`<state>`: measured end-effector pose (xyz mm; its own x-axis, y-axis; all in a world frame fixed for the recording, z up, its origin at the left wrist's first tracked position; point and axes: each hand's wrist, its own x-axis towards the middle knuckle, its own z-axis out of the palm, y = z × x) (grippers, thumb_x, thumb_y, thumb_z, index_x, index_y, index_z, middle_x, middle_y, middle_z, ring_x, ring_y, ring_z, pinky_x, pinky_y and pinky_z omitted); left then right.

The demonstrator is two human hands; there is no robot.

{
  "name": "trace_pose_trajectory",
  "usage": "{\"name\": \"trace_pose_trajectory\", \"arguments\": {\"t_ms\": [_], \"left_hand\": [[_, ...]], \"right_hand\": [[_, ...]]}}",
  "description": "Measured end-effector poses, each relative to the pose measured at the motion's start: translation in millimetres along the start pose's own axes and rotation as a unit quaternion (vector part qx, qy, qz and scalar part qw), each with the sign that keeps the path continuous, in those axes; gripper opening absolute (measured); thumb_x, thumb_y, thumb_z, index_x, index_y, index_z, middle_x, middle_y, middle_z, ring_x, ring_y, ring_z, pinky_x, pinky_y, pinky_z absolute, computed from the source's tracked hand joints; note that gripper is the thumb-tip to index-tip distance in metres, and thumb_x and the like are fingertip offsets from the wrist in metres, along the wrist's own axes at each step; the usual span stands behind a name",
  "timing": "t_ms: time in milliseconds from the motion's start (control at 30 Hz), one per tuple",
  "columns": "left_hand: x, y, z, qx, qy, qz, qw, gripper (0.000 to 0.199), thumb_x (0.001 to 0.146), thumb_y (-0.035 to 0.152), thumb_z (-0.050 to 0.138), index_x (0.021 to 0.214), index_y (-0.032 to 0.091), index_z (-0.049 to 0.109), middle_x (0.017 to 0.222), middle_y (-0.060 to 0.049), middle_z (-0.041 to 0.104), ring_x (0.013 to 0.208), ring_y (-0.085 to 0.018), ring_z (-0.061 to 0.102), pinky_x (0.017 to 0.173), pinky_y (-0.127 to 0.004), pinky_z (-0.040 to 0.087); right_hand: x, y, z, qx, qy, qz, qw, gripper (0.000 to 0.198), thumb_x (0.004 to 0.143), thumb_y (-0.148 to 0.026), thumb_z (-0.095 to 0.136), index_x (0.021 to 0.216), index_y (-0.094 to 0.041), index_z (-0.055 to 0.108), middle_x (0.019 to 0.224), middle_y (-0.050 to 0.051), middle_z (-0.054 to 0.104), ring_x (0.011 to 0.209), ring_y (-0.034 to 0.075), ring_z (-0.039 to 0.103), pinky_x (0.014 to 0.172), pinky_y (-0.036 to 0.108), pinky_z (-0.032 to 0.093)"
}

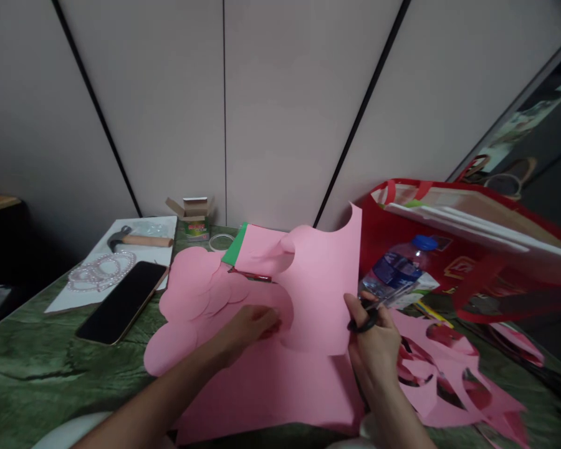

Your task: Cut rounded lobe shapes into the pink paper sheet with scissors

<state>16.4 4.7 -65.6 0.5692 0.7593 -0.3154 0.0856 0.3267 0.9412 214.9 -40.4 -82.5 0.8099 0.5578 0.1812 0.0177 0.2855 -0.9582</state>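
My right hand (376, 333) is closed around a pair of scissors (368, 317) with dark handles, blades pointing up to the right. Its thumb also meets the edge of a large pink paper sheet (327, 280), which stands raised and has curved cuts along its left and top. At the sheet's cut left side, my left hand (257, 323) has its fingers pinched on a rounded pink paper piece (284, 304); the fingertips are partly hidden. Several rounded pink paper cutouts (187, 290) overlap to the left. A red-handled cutter-like tool (257, 276) lies behind my left hand.
On the left are a phone (124, 302), a bead string (100, 272) and a hammer (144, 240). A small open box (196, 221) stands at the back. Right are a water bottle (397, 268), a red bag (467, 249) and pink paper scraps (449, 374).
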Motion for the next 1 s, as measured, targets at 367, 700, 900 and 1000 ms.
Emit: {"name": "trace_pose_trajectory", "arguments": {"t_ms": [367, 700, 900, 1000], "left_hand": [[-21, 16, 11, -0.053, -0.148, 0.039, 0.987, 0.029, 0.072, 0.039, 0.060, 0.089, 0.016, 0.063, 0.082, -0.005, 0.067, 0.074, -0.020, 0.063, 0.069, -0.035, 0.049], [-10, 23, -7, 0.000, 0.088, 0.126, 0.988, 0.038, 0.079, 0.040, 0.049, 0.074, 0.008, 0.069, 0.062, -0.008, 0.070, 0.062, -0.020, 0.064, 0.069, -0.031, 0.047], [-16, 34, -4, -0.016, 0.125, 0.150, 0.981, 0.034, 0.079, 0.036, 0.050, 0.066, 0.011, 0.068, 0.056, -0.005, 0.068, 0.054, -0.017, 0.061, 0.060, -0.028, 0.047], [-19, 33, 2, 0.002, 0.122, 0.133, 0.984, 0.028, 0.076, 0.033, 0.055, 0.057, 0.014, 0.063, 0.048, 0.000, 0.062, 0.050, -0.015, 0.057, 0.055, -0.025, 0.045]], "right_hand": [[-26, -3, 25, 0.037, -0.041, 0.011, 0.998, 0.030, 0.061, -0.026, 0.072, 0.085, -0.018, 0.056, 0.072, -0.003, 0.058, 0.062, 0.010, 0.054, 0.057, 0.021, 0.043], [-50, -23, 23, -0.027, -0.239, 0.062, 0.969, 0.027, 0.066, -0.030, 0.066, 0.086, -0.019, 0.051, 0.073, 0.000, 0.057, 0.067, 0.015, 0.055, 0.062, 0.028, 0.044], [-78, -18, 25, -0.034, -0.434, 0.187, 0.881, 0.032, 0.057, -0.024, 0.073, 0.079, -0.019, 0.050, 0.066, -0.002, 0.056, 0.059, 0.014, 0.053, 0.054, 0.024, 0.039], [-79, -20, 24, -0.045, -0.468, 0.165, 0.867, 0.029, 0.060, -0.024, 0.070, 0.081, -0.019, 0.051, 0.070, 0.000, 0.056, 0.064, 0.015, 0.053, 0.057, 0.025, 0.040]]}}
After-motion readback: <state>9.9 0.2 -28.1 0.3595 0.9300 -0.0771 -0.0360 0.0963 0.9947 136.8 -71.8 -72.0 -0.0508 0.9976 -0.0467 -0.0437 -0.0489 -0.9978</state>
